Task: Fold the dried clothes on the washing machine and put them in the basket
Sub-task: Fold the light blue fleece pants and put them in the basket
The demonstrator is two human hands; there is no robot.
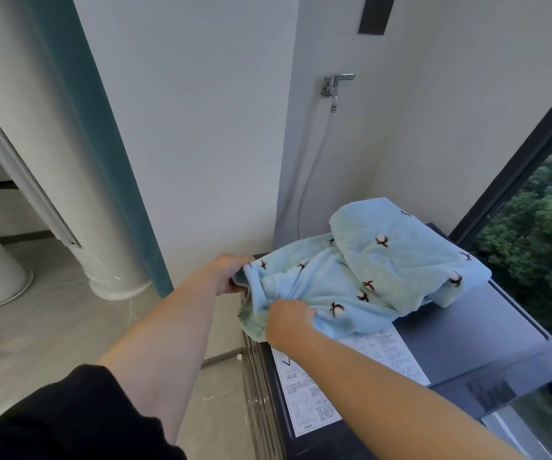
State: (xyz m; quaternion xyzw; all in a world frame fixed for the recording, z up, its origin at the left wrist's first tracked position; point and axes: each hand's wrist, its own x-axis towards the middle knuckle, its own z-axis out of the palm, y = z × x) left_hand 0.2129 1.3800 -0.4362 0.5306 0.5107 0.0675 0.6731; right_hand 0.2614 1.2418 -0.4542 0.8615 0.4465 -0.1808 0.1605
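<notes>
Pale-blue garment (367,270) lies crumpled on the washing machine (467,330) top, at its far left corner. Left hand (229,272) grips the garment's left edge; right hand (287,322) pinches bunched fabric at its near edge.

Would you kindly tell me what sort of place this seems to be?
Probably a home laundry corner, perhaps on a balcony: a washing machine with a light blue fleece garment on its lid, a wall tap with a hose behind it, and a big window looking onto trees.
</notes>
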